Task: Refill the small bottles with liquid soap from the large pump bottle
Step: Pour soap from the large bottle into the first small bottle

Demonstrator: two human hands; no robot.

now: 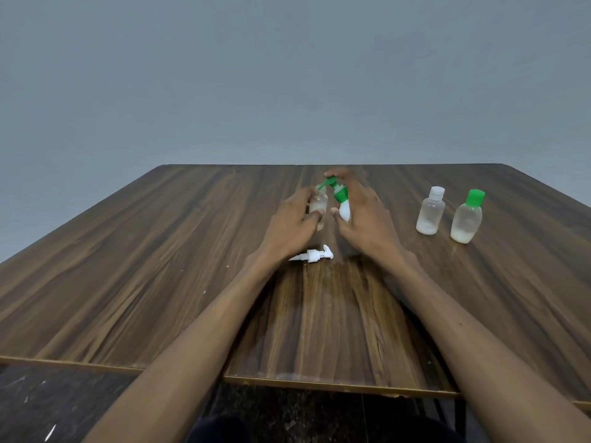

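Observation:
My left hand (292, 223) grips a small clear bottle (319, 206) with its mouth uncovered, upright near the table's middle. My right hand (361, 215) grips the white pump bottle (343, 211) with a green pump head (332, 183). A finger of that hand rests on top of the pump. The green spout reaches over the small bottle's mouth. Much of the pump bottle's body is hidden behind my right hand.
A loose white pump cap (315, 254) lies on the wooden table (160, 251) just in front of my hands. To the right stand a clear bottle with a white cap (430, 215) and a clear bottle with a green cap (467, 217), each holding a little white liquid.

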